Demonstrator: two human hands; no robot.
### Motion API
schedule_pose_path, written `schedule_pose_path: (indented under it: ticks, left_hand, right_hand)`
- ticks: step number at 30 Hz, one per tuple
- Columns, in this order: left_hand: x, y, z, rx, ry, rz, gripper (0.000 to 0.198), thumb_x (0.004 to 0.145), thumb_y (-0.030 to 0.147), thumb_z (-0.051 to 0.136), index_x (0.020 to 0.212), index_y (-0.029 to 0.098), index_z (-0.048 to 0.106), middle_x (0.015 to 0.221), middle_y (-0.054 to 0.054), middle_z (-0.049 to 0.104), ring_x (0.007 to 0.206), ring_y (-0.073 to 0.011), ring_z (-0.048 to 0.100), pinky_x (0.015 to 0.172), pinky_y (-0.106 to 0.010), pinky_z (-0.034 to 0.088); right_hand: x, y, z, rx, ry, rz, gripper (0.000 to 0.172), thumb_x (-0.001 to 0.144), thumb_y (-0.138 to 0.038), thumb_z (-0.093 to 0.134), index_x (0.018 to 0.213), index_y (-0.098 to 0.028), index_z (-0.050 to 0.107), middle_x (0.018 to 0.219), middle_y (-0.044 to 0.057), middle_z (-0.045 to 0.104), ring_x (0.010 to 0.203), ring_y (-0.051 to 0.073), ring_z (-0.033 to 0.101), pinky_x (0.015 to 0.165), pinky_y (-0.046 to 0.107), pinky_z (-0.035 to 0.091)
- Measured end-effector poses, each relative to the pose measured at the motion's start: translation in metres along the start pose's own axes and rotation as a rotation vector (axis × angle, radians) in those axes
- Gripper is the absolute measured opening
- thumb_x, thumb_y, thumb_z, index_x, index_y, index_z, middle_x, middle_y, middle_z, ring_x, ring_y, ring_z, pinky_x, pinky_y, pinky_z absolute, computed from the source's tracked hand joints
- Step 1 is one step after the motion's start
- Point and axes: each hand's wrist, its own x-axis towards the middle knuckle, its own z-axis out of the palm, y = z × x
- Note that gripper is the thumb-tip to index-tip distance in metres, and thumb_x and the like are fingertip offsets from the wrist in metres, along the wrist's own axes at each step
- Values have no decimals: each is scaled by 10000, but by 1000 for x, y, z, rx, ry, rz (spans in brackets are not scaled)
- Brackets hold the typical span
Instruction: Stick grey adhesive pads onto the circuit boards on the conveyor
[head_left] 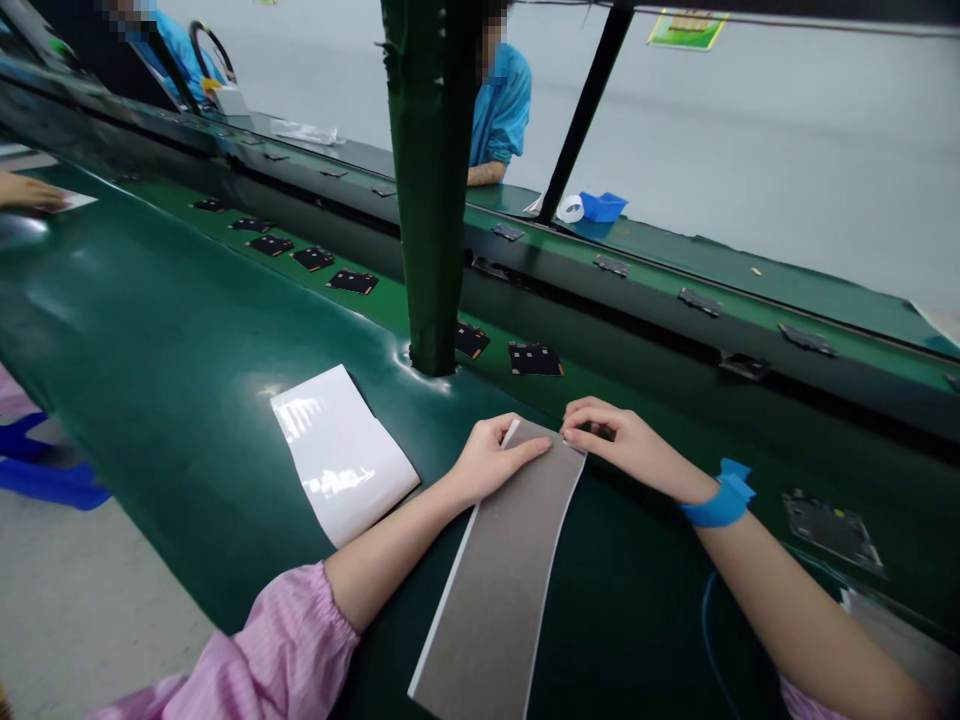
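My left hand (499, 458) is closed on the far end of a long grey sheet (504, 590) with white edges, thumb lying on top and fingers beneath. The sheet slopes down toward me over the green table. At its far right corner, my right hand (626, 440) has thumb and forefinger pinched together. A small white bit shows by those fingertips, too small to name. A blue band (721, 500) circles the right wrist. Left of the sheet lies a glossy white sheet (341, 450), slightly curled.
Several dark circuit boards (535, 359) lie in a row on the green strip beyond the table. A larger board (834, 530) sits at right. A green-wrapped post (431, 200) rises ahead. Across the line are a person in blue (504, 105) and a blue bin (602, 207). Another person's hand (30, 192) is far left.
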Motion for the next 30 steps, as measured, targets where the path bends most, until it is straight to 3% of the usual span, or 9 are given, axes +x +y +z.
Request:
schedule_pose_path:
  ticks: [6, 9, 13, 16, 21, 25, 30]
  left_hand:
    - [0, 0, 0, -29, 7, 4, 300, 751, 437, 702, 721, 153, 610, 683, 23, 584, 613, -107, 528, 573, -223, 401]
    - [1, 2, 1, -63, 32, -16, 287, 746, 423, 706, 741, 151, 616, 692, 13, 594, 629, -116, 541, 576, -224, 402]
    - [1, 2, 1, -96, 46, -52, 310, 735, 445, 708, 746, 152, 609, 714, -1, 602, 648, -129, 556, 574, -228, 407]
    - [1, 4, 1, -108, 38, -53, 303, 732, 433, 713, 734, 152, 599, 701, 3, 588, 638, -122, 542, 570, -223, 400]
    - [1, 6, 1, -115, 28, -70, 294, 722, 418, 717, 705, 155, 588, 670, 13, 568, 618, -114, 519, 556, -220, 389]
    - [1, 7, 2, -130, 17, -71, 285, 723, 397, 711, 676, 156, 566, 648, 24, 543, 597, -102, 492, 549, -218, 373]
    - [0, 8, 2, -126, 16, -78, 273, 722, 379, 708, 663, 163, 551, 631, 31, 523, 587, -104, 481, 542, -224, 359]
  right_hand:
    - [0, -4, 8, -90, 142, -74, 365, 834, -566, 543, 716, -231, 629, 970, 75, 569, 863, 222, 580, 786, 391, 487]
    - [4, -1, 0, -148, 263, -80, 393, 840, -598, 514, 706, -247, 629, 977, 86, 560, 909, 250, 579, 773, 390, 494]
    - [40, 14, -19, -180, 416, -2, 351, 831, -564, 546, 769, -247, 685, 1044, 98, 583, 882, 252, 591, 701, 367, 490]
    - [85, 27, -18, -182, 365, -29, 301, 828, -483, 579, 779, -216, 709, 1005, 93, 621, 894, 242, 597, 762, 362, 493]
    - [148, 36, 4, -177, 202, -3, 211, 842, -306, 559, 789, -164, 706, 848, 77, 689, 860, 221, 619, 806, 330, 487]
    - [164, 38, 12, -185, 182, 22, 193, 832, -270, 570, 772, -156, 714, 879, 82, 712, 869, 224, 632, 805, 318, 483]
    - [161, 45, 13, -210, 179, 42, 177, 819, -271, 586, 741, -176, 714, 892, 72, 714, 901, 233, 633, 826, 323, 484]
